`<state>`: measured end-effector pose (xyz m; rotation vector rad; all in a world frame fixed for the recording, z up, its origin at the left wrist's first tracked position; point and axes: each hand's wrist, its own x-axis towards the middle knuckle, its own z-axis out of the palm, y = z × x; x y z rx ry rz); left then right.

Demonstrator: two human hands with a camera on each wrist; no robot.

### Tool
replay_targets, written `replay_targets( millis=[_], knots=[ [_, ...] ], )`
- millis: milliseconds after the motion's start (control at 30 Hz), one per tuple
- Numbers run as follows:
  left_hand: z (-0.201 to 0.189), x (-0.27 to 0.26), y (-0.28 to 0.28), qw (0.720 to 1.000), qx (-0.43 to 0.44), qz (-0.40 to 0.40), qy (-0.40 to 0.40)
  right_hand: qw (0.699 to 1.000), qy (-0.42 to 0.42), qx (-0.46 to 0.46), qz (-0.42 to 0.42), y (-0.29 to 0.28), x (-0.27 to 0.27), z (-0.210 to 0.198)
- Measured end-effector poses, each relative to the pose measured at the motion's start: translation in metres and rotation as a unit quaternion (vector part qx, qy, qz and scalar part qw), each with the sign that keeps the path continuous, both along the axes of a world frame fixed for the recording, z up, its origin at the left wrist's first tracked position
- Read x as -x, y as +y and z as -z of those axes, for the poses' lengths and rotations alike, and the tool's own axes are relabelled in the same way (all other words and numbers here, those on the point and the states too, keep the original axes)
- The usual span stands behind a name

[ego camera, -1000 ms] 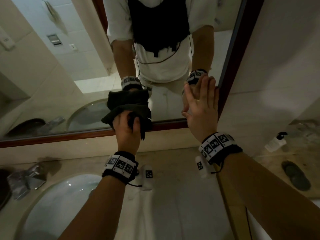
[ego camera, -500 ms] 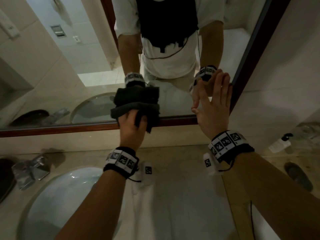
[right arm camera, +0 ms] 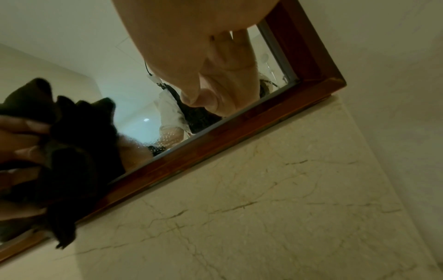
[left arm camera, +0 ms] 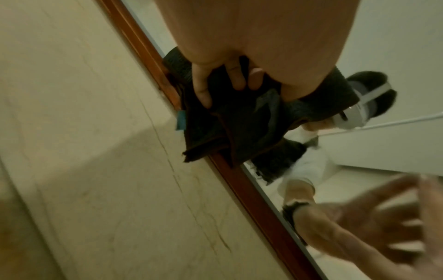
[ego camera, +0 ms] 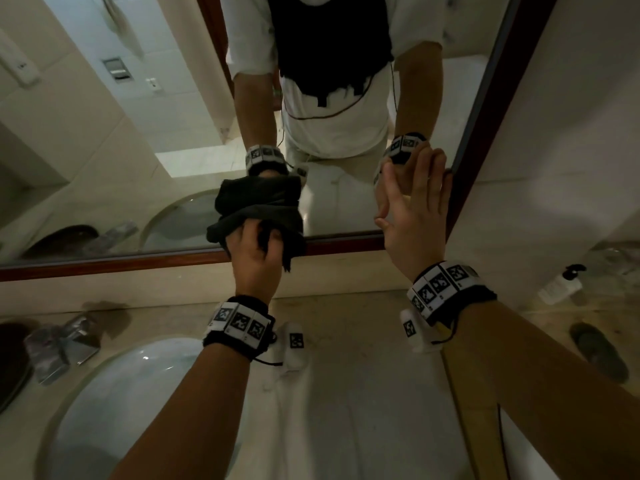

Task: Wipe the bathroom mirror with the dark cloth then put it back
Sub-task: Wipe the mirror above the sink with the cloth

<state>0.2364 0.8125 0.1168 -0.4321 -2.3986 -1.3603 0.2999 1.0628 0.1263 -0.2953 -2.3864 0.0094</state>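
1. Left hand (ego camera: 254,258) grips the bunched dark cloth (ego camera: 259,209), pressed on the mirror (ego camera: 104,161) glass at its bottom wooden frame (ego camera: 114,263); over the last second it has barely shifted, so the wipe looks to be working the lower edge.
2. Right hand (ego camera: 414,209), fingers straight, stays flat on the glass near the right frame, bracing.

Sink (ego camera: 114,393) below mirror (ego camera: 156,150) — left; bottle (ego camera: 561,284) right.
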Motion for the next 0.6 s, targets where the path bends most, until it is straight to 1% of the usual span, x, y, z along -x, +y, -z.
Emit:
replay_targets(
  millis=[133, 233, 300, 333, 433, 600],
  knots=[
    [0.001, -0.014, 0.043, 0.999, 0.022, 0.032, 0.024, 1.0, -0.006, -0.005, 0.005, 0.0, 0.0, 0.001],
    [-0.001, -0.025, 0.074, 0.997, 0.034, 0.06, 0.027, 1.0, -0.011, -0.008, 0.004, -0.001, -0.001, 0.001],
    [0.002, -0.03, 0.084, 0.993, 0.047, 0.09, 0.055, 1.0, -0.002, -0.013, -0.001, 0.0, -0.002, 0.002],
    [0.004, -0.03, 0.085, 0.992, 0.05, 0.099, 0.066, 1.0, 0.0, -0.016, -0.002, 0.0, -0.002, 0.003],
    [0.008, -0.023, 0.078, 0.988, 0.063, 0.128, 0.064, 1.0, 0.003, -0.015, 0.002, -0.001, -0.002, 0.003],
    [0.009, -0.019, 0.068, 0.984, 0.057, 0.154, 0.069, 1.0, 0.001, 0.019, 0.002, -0.007, -0.004, 0.001]
  ],
)
